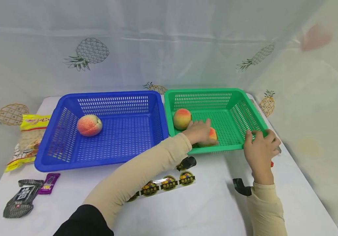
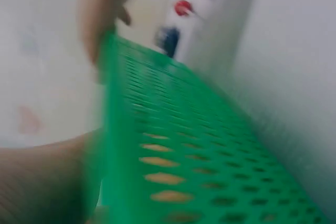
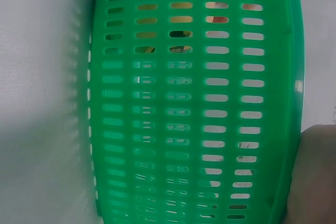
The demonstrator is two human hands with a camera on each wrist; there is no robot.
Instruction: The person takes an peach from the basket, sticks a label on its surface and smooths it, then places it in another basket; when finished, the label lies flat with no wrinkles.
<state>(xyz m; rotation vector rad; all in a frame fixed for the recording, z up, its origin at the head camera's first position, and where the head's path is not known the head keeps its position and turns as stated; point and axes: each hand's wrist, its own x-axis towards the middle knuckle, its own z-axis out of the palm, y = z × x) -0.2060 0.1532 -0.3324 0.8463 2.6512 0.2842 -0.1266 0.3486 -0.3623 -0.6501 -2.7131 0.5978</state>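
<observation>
Inside the green basket (image 1: pixel 198 150), my left hand (image 1: pixel 200 132) holds a peach (image 1: pixel 213 133) near the front wall, its thumb and fingers on either side of the fruit. Part of that peach is hidden by the hand. A second peach (image 1: pixel 182 118) lies just behind it, close to the basket's left wall. My right hand (image 1: pixel 260 147) grips the green basket's rim at the front right corner. In the right wrist view, the slotted wall of the basket (image 3: pixel 197 100) fills the middle, with a blurred bit of hand at the right edge.
Left of the green basket stands a blue basket (image 1: pixel 98 162) with one peach (image 1: pixel 89 125) in it. A yellow snack bag (image 1: pixel 30 141), a dark packet (image 1: pixel 22 200) and a purple wrapper (image 1: pixel 49 183) lie at left. A strip of round stickers (image 1: pixel 169 183) lies in front.
</observation>
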